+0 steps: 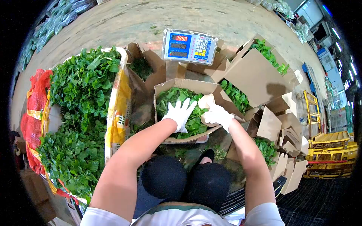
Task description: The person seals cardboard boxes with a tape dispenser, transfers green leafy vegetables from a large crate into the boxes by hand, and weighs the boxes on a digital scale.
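Observation:
In front of me stands an open cardboard box point(181, 83) with leafy green herbs point(173, 96) in it. My left hand point(180, 115), in a white glove, lies on the leaves with its fingers spread. At the box's right side, my right hand point(218, 115), also gloved in white, has its fingers curled round a cardboard flap point(206, 101). Part of that flap is hidden under the fingers. Just behind the box, a digital scale display point(189, 46) shows red digits and a keypad.
A large white crate point(109, 147) heaped with greens point(85, 79) stands on my left, beside a red mesh sack point(32, 124). More cardboard boxes point(260, 75) with greens crowd the right. Yellow metal frames point(328, 150) stand farther right. Concrete floor point(132, 22) stretches behind the scale.

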Demonstrator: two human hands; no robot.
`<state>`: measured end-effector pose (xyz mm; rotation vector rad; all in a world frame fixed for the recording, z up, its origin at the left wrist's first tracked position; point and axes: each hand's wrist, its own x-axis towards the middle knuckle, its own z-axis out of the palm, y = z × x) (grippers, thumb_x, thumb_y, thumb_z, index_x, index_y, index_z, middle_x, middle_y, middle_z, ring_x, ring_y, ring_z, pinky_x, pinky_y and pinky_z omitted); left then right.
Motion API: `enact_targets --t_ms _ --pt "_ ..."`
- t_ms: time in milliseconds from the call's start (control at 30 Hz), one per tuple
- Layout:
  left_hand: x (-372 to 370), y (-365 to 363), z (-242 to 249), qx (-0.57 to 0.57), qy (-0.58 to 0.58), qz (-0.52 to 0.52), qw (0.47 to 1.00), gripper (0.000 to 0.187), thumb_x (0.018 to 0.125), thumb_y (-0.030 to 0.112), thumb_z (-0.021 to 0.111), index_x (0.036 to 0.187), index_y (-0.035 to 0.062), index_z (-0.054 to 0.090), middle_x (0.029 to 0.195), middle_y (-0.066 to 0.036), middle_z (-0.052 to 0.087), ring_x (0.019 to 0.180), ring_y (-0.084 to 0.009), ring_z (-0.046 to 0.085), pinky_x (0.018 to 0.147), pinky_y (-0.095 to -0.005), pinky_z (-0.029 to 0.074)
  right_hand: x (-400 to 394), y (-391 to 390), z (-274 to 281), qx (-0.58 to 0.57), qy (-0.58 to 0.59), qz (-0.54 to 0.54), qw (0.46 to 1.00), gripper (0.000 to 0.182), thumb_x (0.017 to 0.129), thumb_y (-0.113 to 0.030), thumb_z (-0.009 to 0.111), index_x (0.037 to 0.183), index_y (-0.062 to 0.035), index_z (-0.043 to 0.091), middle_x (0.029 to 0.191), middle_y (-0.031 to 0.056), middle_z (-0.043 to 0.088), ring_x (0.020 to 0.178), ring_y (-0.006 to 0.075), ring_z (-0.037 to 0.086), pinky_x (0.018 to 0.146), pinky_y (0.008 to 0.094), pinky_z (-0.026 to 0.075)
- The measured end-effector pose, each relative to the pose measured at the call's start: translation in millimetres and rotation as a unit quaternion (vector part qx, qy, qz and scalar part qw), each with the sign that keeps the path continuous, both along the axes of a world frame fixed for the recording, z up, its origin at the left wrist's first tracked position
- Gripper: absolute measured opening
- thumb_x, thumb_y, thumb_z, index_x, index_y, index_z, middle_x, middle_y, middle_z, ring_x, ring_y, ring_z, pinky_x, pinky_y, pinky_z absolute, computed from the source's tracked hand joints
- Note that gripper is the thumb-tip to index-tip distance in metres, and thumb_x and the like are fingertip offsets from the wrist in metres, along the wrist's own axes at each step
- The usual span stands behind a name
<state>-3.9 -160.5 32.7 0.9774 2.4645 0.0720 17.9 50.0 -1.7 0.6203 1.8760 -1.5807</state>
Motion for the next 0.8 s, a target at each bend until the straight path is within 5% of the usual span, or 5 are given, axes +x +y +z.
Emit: enact_targets --t_ms 233,367,500,600,800 --pt "25 -21 58 0.095 0.076 -0.032 0.992 0.108 0.058 0.032 0.079 0.142 0.0195 0.012 0.146 -0.014 0.01 0.132 -0.0401 0.014 0.1 -0.0608 0.022 -6 -27 8 0.33 0.088 0.207 0.917 0.037 0.087 -0.01 0.045 0.123 -0.0029 0.038 0.104 0.0159 0.056 0.083 0.0223 0.055 0.07 0.0325 0.047" --pt "42 -62 81 0.264 0.226 0.109 0.931 0.087 0.061 0.029 0.075 0.134 0.0109 0.033 0.128 -0.018 0.042 0.112 -0.0382 0.042 0.092 -0.0462 0.037 -1 -34 6 0.452 0.139 0.283 0.834 0.047 0.091 -0.018 0.026 0.129 0.0099 0.026 0.095 0.0225 0.061 0.086 0.0356 0.059 0.088 0.04 0.041" --pt "49 -92 55 0.181 0.14 0.328 0.916 0.084 0.071 0.045 0.065 0.132 -0.0014 0.031 0.105 -0.023 0.054 0.092 -0.037 0.053 0.082 -0.0428 0.043 -10 -13 -28 0.164 0.026 0.082 0.983 0.056 0.088 -0.016 0.044 0.135 -0.0008 0.018 0.108 0.0229 0.054 0.088 0.0303 0.055 0.076 0.0359 0.046" --pt "57 -83 52 0.256 0.069 0.204 0.942 0.106 0.065 0.059 0.063 0.136 -0.0053 0.017 0.11 -0.028 0.047 0.093 -0.0396 0.052 0.08 -0.0443 0.044 -7 -15 -36 0.4 0.178 0.273 0.856 0.062 0.084 -0.013 0.042 0.129 0.0143 0.009 0.088 0.0254 0.06 0.081 0.0365 0.06 0.074 0.0427 0.045" --pt "61 -49 40 0.13 0.048 0.061 0.988 0.108 0.062 0.045 0.074 0.141 0.0099 0.01 0.133 -0.03 0.031 0.115 -0.0439 0.041 0.095 -0.0426 0.038 -9 -35 -5 0.465 0.086 0.291 0.832 0.067 0.082 -0.01 0.044 0.136 0.0014 0.007 0.101 0.0229 0.057 0.081 0.0306 0.058 0.07 0.0366 0.047"
